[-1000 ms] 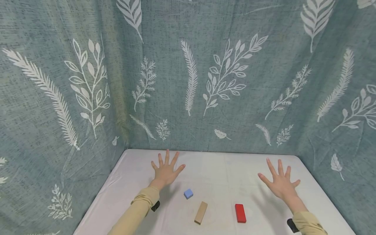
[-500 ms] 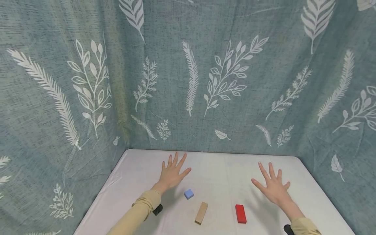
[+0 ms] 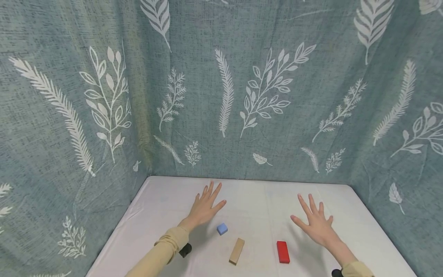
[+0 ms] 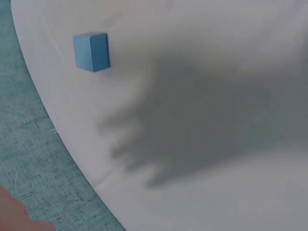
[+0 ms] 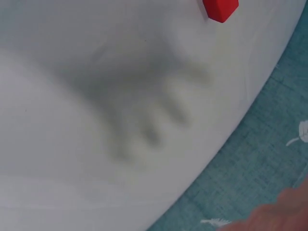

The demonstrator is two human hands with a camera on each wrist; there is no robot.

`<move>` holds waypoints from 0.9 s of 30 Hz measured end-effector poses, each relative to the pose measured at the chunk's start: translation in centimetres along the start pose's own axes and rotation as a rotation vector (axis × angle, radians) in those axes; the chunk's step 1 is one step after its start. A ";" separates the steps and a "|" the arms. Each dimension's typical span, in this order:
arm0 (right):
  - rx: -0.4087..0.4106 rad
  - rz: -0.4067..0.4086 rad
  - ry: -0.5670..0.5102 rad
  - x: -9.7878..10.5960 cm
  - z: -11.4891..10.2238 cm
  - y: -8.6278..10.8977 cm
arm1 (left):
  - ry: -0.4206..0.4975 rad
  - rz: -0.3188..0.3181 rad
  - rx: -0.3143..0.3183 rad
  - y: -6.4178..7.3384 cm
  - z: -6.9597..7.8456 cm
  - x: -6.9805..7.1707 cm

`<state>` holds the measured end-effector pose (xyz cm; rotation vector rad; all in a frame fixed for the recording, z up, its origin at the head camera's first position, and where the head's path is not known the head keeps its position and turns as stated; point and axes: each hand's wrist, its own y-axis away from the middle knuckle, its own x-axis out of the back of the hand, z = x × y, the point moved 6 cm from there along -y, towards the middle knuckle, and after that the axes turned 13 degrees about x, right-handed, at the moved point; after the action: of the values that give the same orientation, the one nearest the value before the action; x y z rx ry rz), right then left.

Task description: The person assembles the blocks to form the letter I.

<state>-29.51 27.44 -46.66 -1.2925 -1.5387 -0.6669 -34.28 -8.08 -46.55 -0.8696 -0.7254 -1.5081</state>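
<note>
In the head view my left hand (image 3: 202,209) hovers over the table with its fingers spread and nothing in it. Just below and right of it lies a small blue block (image 3: 222,229), which also appears in the left wrist view as a blue block (image 4: 91,52). My right hand (image 3: 317,224) is raised over the right side, fingers splayed, holding nothing. Nearest to it is a red rectangular block (image 3: 283,252), partly visible in the right wrist view as a red block (image 5: 221,8). Between them lies a plain wooden block (image 3: 237,251), slanted on the tabletop.
A white cloth covers the table (image 3: 256,207). Blue-green curtains (image 3: 207,96) with white leaf prints stand behind it and along both sides. Shadows of both hands fall on the cloth. A dark wrist camera (image 3: 185,250) sits under the left cuff.
Both hands have drifted inward: the left a little to the right, the right to the left and slightly nearer. The left fingers are less spread. The blocks stay in place.
</note>
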 end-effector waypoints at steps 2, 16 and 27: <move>0.006 -0.003 -0.007 -0.1 0.0 0.1 | 0.036 -0.006 -0.005 0.0 0.0 -0.1; 0.017 -0.078 -0.124 -1.5 -0.7 1.0 | 0.141 -0.170 -0.098 1.6 1.0 -1.7; 0.042 -0.101 -0.197 -2.3 -1.4 1.6 | 0.176 -0.225 -0.102 2.3 1.8 -2.2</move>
<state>-27.67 25.70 -48.54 -1.2858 -1.7780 -0.5807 -31.73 -5.70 -47.56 -0.7378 -0.6367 -1.8111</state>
